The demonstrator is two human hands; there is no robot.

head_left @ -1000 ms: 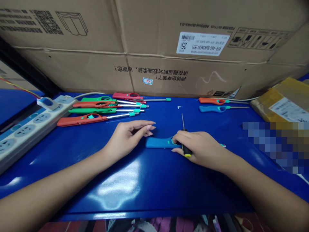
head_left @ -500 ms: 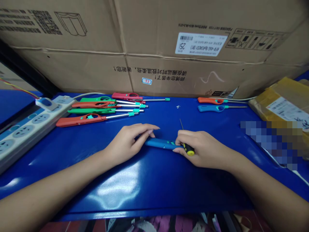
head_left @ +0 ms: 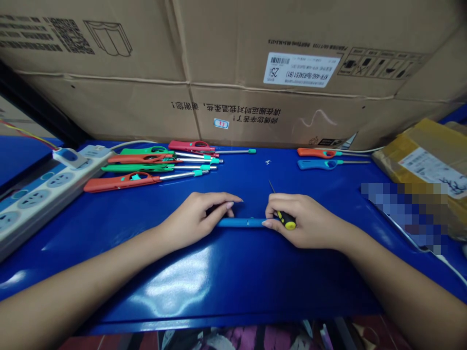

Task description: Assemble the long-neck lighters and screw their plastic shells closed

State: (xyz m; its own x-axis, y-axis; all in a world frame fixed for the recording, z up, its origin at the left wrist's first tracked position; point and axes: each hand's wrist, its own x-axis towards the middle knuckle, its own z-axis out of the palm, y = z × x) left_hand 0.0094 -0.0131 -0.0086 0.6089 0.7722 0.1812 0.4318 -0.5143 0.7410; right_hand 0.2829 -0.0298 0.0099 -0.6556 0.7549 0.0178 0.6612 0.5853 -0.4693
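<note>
A blue long-neck lighter body [head_left: 239, 222] lies level between my two hands, with its narrow seam side up. My left hand [head_left: 195, 216] grips its left end, the thumb and fingers closed over it. The right end is pinched between thumb and fingers of my right hand [head_left: 308, 221]. That same hand also keeps a small screwdriver [head_left: 288, 221] with a black and yellow handle in its palm, the thin shaft pointing up and away. Both ends of the lighter body are covered by my fingers, and no metal tube shows on it.
Several red, orange and green long lighters [head_left: 142, 167] lie at the back left beside a white power strip [head_left: 54, 184]. An orange lighter [head_left: 317, 153] and a blue lighter [head_left: 317, 165] rest at the back right. Tiny white bits [head_left: 268, 162] lie near the cardboard box [head_left: 233, 63]. A taped parcel [head_left: 419, 155] stands right.
The blue lighter body has been rolled in my hands, so its trigger opening no longer shows and its narrow side faces up. The screwdriver has tilted slightly with my right hand.
</note>
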